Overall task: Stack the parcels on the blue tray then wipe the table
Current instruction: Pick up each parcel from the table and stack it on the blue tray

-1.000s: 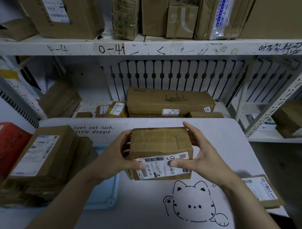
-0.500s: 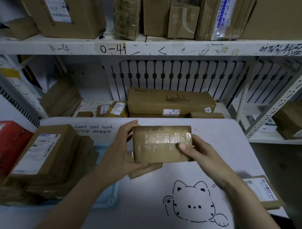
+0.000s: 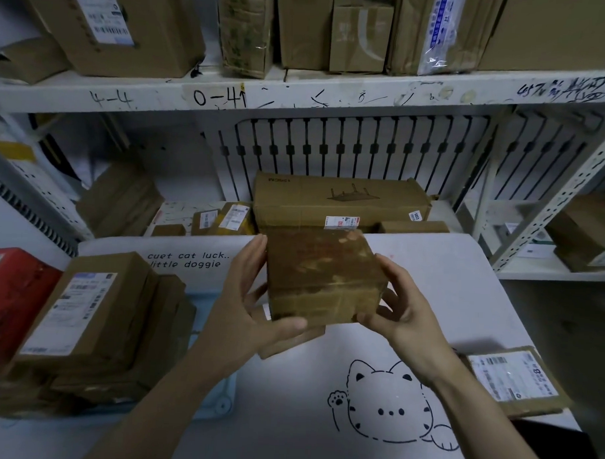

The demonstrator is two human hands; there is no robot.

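Left hand (image 3: pixel 248 304) grips the box (image 3: pixel 321 276) from its left side, thumb underneath. Right hand (image 3: pixel 403 310) clamps the right side. Box is raised above the table (image 3: pixel 430 268).

Both forearms bare, reaching forward and converging. Left hand (image 3: pixel 248 304) clasps the cardboard parcel (image 3: pixel 320 274) at its left side, thumb along the near edge. Right hand (image 3: pixel 406 312) grips the right side, thumb at the near corner.

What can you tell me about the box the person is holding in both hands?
It is a brown cardboard parcel, boxy, wrapped in glossy clear tape. No label shows on the faces in view. It is held tilted above the white table: the left hand grips its left side, the right hand its right side.
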